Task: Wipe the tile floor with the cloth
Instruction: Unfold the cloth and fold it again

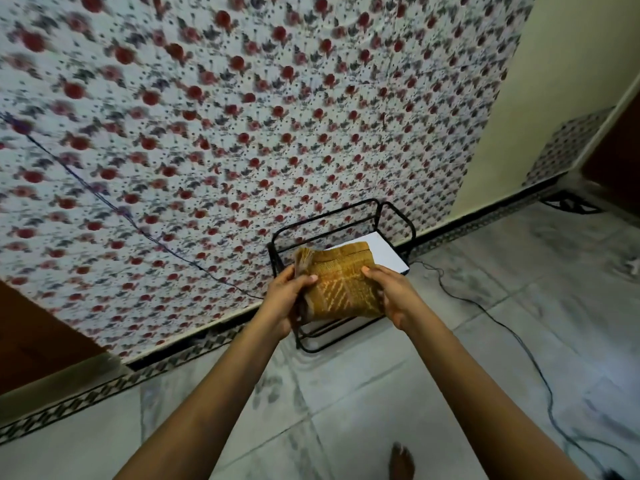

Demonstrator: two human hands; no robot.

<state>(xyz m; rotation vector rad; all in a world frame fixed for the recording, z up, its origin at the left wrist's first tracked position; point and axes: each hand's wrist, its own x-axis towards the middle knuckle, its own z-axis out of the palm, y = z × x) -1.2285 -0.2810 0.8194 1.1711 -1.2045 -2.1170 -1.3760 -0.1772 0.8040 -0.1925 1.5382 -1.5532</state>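
nearest the camera, a bare foot [402, 462] stands on the tile floor [346, 393], below and behind the grip. both forearms extend forward from the lower edge toward the grip. the floor is pale grey marble-pattern tile with darker veining and visible joints.

left hand [282, 299] grips the left edge of the cloth [341, 285], thumb on the upper face, fingers curled underneath. right hand [391, 292] grips the right edge, thumb on top, fingers wrapped below. the cloth is held between the two hands, raised off the floor, over the black wire rack [332, 233].

cloth condition: folded to a roughly rectangular pad, mustard yellow with paler diagonal stripes, a darker bunched fold at its left end beside the left hand.

directly beneath and beyond the grip, the rack stands on the floor against the wall; a white flat object [384, 251] lies in it, partly hidden by the cloth. right of the grip, a thin black cable [502, 327] runs across the floor. beyond the grip, a floral-pattern wall covering [225, 116] with red flowers rises; a plain cream wall [540, 98] lies to the far right.
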